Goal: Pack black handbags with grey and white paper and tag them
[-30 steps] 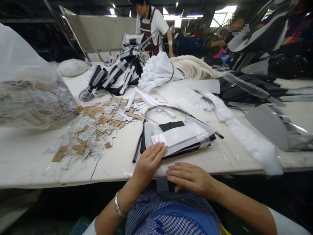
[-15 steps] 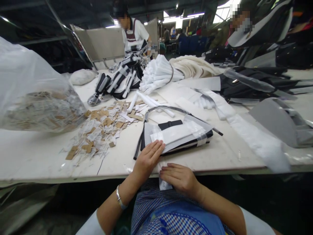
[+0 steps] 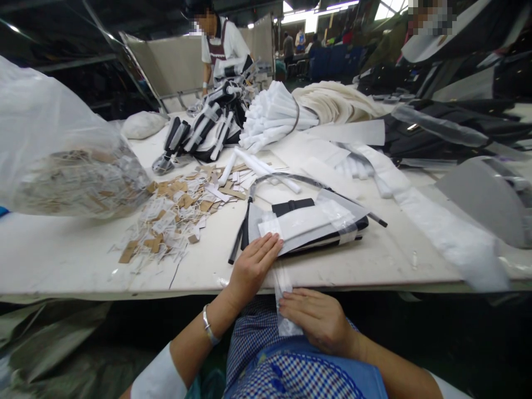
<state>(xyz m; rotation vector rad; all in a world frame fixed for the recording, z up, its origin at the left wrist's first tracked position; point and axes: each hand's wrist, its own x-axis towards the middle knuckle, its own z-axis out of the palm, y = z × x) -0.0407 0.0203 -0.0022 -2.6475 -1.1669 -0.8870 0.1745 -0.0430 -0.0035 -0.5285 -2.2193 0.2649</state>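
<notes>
A folded black bag [image 3: 344,231] lies near the table's front edge, partly covered by white foam sheet [image 3: 305,224] and clear plastic. Its long handle, sleeved in clear plastic [image 3: 286,175], arches behind it. My left hand [image 3: 257,263] rests flat on the bag's near left corner, fingers stretched out together over the wrapping. From there a clear, whitish plastic strip [image 3: 284,282] runs down over the table edge towards my lap. My right hand [image 3: 318,318] has its fingers over the strip's right side, below the edge; its thumb is hidden.
Paper tags with strings [image 3: 166,221] are heaped on the left beside a big clear bag [image 3: 78,172] of more tags. Behind are white foam tubes [image 3: 276,119], wrapped black straps [image 3: 210,130] and black pieces [image 3: 453,133]. A co-worker [image 3: 224,44] stands across the table [image 3: 216,266].
My right hand has slid down along the plastic strip, uncovering more of it near the table edge. My left hand stays on the bag. The view has shifted slightly.
</notes>
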